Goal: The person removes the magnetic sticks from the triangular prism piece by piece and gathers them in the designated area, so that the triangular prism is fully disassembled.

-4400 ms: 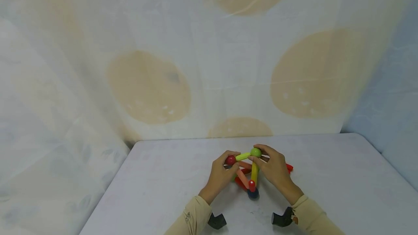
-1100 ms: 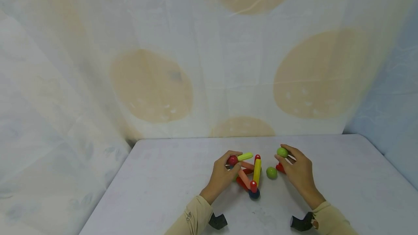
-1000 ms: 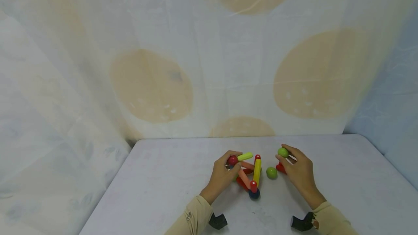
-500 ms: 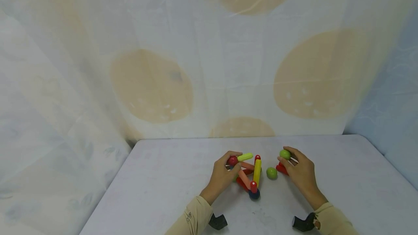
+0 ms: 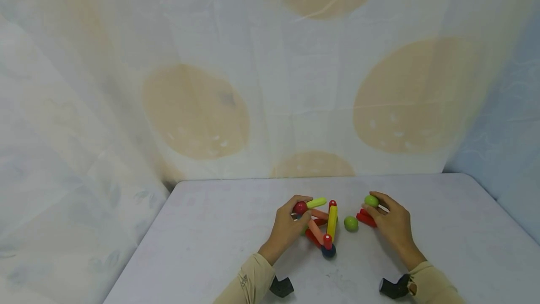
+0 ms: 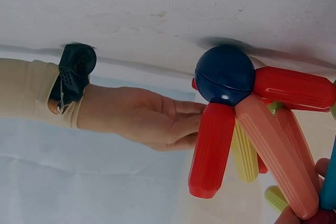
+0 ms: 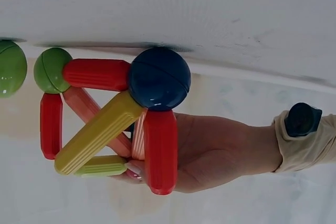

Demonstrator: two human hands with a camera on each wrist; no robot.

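Two hands on the job; my left hand [image 5: 287, 226] has its grip curled round the red ball [image 5: 300, 207] at the top of the stick-and-ball frame [image 5: 321, 226], which stands near the middle of the surface [image 5: 202, 243], a bit toward the near edge; my right hand [image 5: 390, 224] pinches a green ball [image 5: 371, 200] between thumb and fingertips, held just above a loose red stick [image 5: 365, 218] that lies on the surface under the fingers; a second green ball [image 5: 350, 223] lies free between the frame and the right hand, touching neither.

Frame detail: navy ball [image 7: 159, 78] is the near foot, with red, yellow and salmon sticks fanning out of it; a lime stick [image 5: 316, 202] juts from the red ball with its far end bare; yellow stick [image 5: 332, 220] leans up with a red tip showing behind it.

Doing this step well, my judgement: keep the left grip firm and low on the red ball so the frame does not tip or swing on the navy foot; move the pinched ball slowly and squarely, since these pieces look likely to snap together and drag a neighbour; stay off the free green ball, it will roll; mind the loose red stick under the right fingers.

Writing: none readable; no brand or label on any piece, the surface, or the spotted cloth backdrop [image 5: 270, 69].
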